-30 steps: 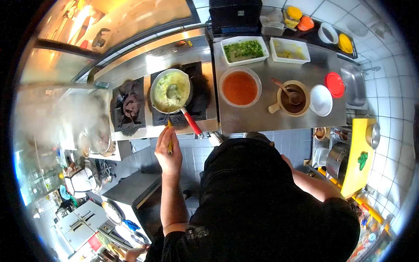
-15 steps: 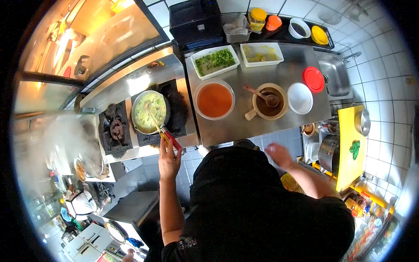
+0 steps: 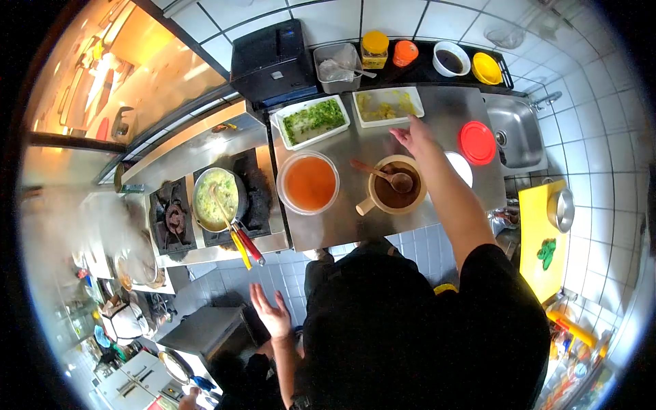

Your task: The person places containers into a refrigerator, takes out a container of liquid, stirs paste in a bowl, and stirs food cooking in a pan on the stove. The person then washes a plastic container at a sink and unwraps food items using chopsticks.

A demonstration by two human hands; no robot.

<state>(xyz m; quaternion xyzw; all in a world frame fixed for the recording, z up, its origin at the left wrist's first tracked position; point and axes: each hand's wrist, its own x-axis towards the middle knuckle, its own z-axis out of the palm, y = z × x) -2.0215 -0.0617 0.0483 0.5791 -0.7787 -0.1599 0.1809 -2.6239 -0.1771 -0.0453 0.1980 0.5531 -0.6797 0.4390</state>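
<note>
Black at the sleeve (image 3: 499,273), the right arm (image 3: 451,191) stretched forward to the right hand (image 3: 413,137), its fingers loosely parted with nothing visible between them. The fingertips were at the near edge of a white tray (image 3: 383,124) holding yellow pieces (image 3: 386,111); whether they touched the rim, I could not tell. Well apart from it, the left hand (image 3: 272,316) was empty, fingers spread above the grey floor (image 3: 287,263). Nearest to that hand, with a gap between, was the yellow-handled utensil (image 3: 240,251), which slanted out of the pan (image 3: 242,195) beside the red handle (image 3: 250,249). The pan stood on the stove (image 3: 277,236), pale yellow-green food (image 3: 207,198) inside.

On the steel worktop (image 3: 342,234), left of the white tray, sat a tray of chopped greens (image 3: 292,145). Nearer the body were a tub (image 3: 282,184) of orange liquid and, right of it, a cream-coloured pot (image 3: 365,206) with a ladle (image 3: 402,182) resting in it. The forearm partly hid a white bowl (image 3: 463,166); just beyond lay a red lid (image 3: 477,143), near the sink (image 3: 529,140). Farther right, a yellow board (image 3: 536,222) bore a small green heap (image 3: 546,253).
</note>
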